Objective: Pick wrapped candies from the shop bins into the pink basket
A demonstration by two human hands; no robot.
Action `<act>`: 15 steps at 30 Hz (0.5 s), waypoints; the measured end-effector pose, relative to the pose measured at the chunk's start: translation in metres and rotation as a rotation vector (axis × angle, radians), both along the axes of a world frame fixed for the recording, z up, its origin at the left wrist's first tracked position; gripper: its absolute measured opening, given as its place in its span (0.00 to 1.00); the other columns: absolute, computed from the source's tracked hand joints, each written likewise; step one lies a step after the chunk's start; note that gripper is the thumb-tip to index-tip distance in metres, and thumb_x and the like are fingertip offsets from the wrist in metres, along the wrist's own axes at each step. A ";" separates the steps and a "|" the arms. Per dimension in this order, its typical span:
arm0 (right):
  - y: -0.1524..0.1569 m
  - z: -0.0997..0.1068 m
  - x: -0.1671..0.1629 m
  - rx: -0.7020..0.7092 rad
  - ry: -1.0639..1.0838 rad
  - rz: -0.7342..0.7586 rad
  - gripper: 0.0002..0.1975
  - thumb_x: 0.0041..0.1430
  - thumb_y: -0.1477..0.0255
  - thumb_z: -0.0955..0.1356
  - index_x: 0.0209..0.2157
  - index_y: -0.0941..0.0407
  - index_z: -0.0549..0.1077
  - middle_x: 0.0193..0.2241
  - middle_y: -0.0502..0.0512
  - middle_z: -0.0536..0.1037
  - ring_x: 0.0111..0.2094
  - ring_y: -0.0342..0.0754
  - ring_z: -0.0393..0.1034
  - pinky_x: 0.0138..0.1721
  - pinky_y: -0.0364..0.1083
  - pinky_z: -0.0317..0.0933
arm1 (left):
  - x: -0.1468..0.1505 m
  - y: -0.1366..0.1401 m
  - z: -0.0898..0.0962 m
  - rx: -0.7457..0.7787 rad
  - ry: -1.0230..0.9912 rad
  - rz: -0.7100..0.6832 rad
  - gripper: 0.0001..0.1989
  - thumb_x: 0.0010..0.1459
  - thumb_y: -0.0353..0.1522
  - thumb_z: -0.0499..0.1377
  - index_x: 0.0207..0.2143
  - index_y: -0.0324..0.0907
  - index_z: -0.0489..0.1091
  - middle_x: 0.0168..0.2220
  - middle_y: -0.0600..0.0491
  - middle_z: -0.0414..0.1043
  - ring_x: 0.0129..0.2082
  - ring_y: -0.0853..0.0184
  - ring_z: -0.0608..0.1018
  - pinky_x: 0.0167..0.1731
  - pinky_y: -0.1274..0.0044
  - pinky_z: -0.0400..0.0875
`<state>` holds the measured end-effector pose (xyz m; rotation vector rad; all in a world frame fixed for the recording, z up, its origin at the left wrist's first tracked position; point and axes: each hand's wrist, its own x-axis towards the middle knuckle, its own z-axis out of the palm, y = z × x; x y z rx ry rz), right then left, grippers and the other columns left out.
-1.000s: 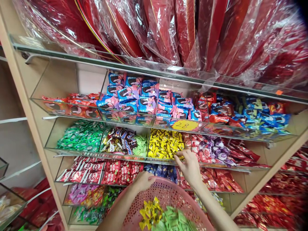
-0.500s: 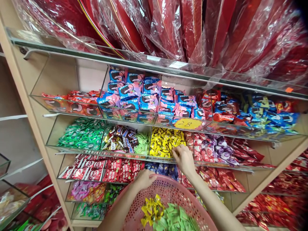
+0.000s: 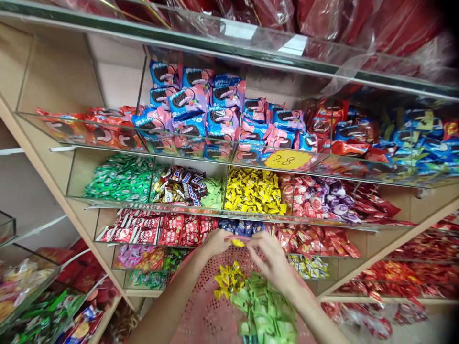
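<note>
A pink perforated plastic basket [image 3: 201, 301] is in front of me below the shelves. My left hand [image 3: 216, 242] is closed on its far rim. Inside lie yellow-wrapped candies [image 3: 228, 279] beside a larger heap of green-wrapped packets [image 3: 267, 306]. My right hand [image 3: 270, 258] is over the basket's far right side, its fingers loosely apart and slightly blurred. Just left of its fingertips, by the rim, is one yellow candy [image 3: 237, 242]; it looks apart from the fingers. The yellow candy compartment [image 3: 253, 193] is on the shelf beyond my hands.
Glass-fronted shelves hold green candies [image 3: 120, 179], chocolate bars [image 3: 182, 184], purple and red sweets [image 3: 322, 198] and blue cookie packs [image 3: 190, 100]. A yellow "28" price tag [image 3: 287, 159] hangs on the upper glass. More red packets [image 3: 405, 277] lie at the right.
My right hand has moved from the yellow candy compartment down to the basket. The view has tilted down and come nearer the shelves. My left hand keeps hold of the rim.
</note>
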<state>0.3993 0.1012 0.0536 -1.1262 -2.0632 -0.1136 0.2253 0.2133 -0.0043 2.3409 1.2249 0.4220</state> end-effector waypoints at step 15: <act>0.007 -0.100 -0.011 -0.359 -0.287 -0.061 0.08 0.62 0.76 0.61 0.29 0.55 0.67 0.32 0.53 0.71 0.35 0.47 0.65 0.37 0.45 0.58 | 0.000 0.005 -0.009 0.110 0.039 -0.011 0.19 0.60 0.42 0.46 0.25 0.43 0.70 0.28 0.53 0.76 0.27 0.69 0.73 0.23 0.78 0.49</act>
